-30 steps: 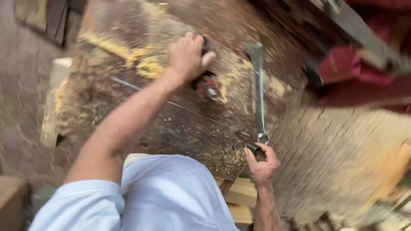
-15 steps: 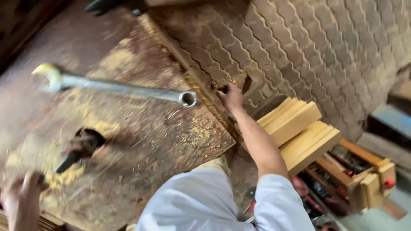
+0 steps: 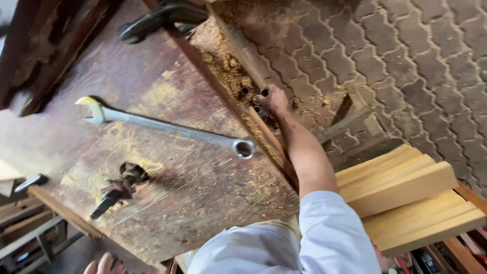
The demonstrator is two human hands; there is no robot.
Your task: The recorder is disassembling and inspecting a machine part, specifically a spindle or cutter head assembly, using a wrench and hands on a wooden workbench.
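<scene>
A person in a pale blue shirt leans over a worn brown wooden desk (image 3: 167, 96) dusted with yellow sawdust. The right hand (image 3: 274, 100) reaches past the desk's far edge to a lower ledge strewn with sawdust, where its fingers close around a cluster of small dark metal sockets (image 3: 253, 94); two of them stand just beside the knuckles, a third shows at the wrist side, and how firm the grip on them is cannot be told. Only the fingertips of the left hand (image 3: 101, 265) show at the bottom edge of the view, near the desk's near corner, and whether its grip is clenched or released cannot be told.

On the desk lies a long silver combination wrench (image 3: 167, 128), its open jaw tipped yellow at the left, its ring end near the desk's edge, close to the right forearm. Nearer the person, a dark rusty spindle with a nut (image 3: 119, 187) juts from a hole in the desk. Pale planed wooden boards (image 3: 406, 193) are stacked to the right, over grey interlocking paving (image 3: 406, 61).
</scene>
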